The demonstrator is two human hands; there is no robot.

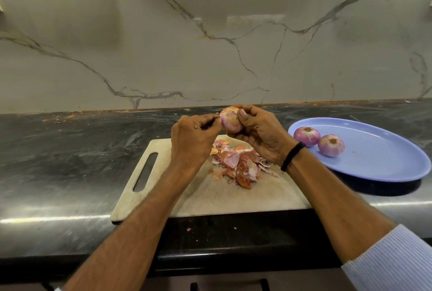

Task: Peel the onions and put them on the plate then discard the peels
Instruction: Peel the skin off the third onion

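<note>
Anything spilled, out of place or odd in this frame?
Minor only: a few peel scraps lie off the cutting board, on the dark ledge before it, and orange crumbs dot the back edge of the counter at left. The main peel pile sits on the board.

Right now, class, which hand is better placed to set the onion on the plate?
The right hand, likely: it grips the onion and the blue plate lies on that side; the left hand only picks at it.

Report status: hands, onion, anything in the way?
Right hand grips onion, left hand pinches its skin. Two peeled onions on plate, peels piled on board. Nothing in the way.
</note>
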